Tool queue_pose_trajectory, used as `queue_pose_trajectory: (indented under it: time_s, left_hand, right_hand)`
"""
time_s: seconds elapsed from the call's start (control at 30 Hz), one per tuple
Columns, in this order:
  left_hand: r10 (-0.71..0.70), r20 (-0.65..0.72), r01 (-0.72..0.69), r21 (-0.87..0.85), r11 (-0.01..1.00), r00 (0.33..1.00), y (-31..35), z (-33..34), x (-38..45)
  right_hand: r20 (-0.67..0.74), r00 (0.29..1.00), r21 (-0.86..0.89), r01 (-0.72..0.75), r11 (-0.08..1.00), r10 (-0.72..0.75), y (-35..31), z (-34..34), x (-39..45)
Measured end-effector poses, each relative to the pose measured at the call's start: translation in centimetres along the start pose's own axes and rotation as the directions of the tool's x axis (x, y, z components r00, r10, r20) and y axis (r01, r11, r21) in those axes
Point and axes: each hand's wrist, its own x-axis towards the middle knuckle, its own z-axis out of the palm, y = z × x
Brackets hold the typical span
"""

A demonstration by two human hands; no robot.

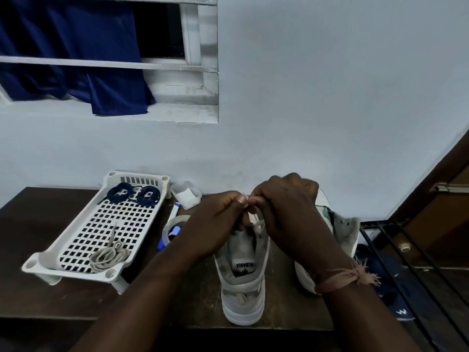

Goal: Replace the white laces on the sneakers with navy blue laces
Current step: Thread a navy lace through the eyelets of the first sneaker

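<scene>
A grey-white sneaker (243,283) stands on the dark table (63,295), heel toward me. Above its tongue my left hand (215,222) and my right hand (286,214) meet, both pinching the white lace (258,224) that still runs through the shoe. A second sneaker (347,232) lies behind my right wrist, mostly hidden. In the white perforated tray (76,240) at the left lie two coiled navy blue laces (134,194) at the far end and a loose white lace (109,255) at the near end.
Between tray and shoe lie a roll of clear tape (175,224), a blue marker (162,243) and a small clear container (186,195). A metal rack (416,262) stands off the table's right edge. The wall is just behind.
</scene>
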Motion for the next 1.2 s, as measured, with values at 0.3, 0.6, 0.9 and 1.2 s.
queue_pose_trajectory:
  time_s: [0.3, 0.6, 0.9, 1.2]
  left_hand:
    - [0.017, 0.281, 0.206, -0.744, 0.636, 0.96, 1.6, -0.2, 0.0]
    - [-0.112, -0.083, -0.043, -0.947, 0.319, 0.99, 1.4, -0.3, 1.4]
    - [-0.188, -0.198, 0.066, -0.502, 0.862, 0.962, 0.3, 0.6, 1.3]
    - [0.023, 0.123, 0.002, -0.196, 0.981, 0.992, 1.0, 0.9, -0.4]
  right_hand:
    - [-0.023, 0.985, 0.325, -0.156, 0.933, 0.173, 1.4, 1.0, -0.4]
    - [0.279, 0.96, 0.32, -0.058, 0.946, -0.036, -0.9, 3.9, -1.1]
    - [0.285, 0.954, 0.37, -0.017, 0.929, -0.096, -1.4, 0.6, -0.3]
    - [-0.061, 0.995, 0.366, -0.052, 0.929, 0.08, 0.5, -1.2, 0.3]
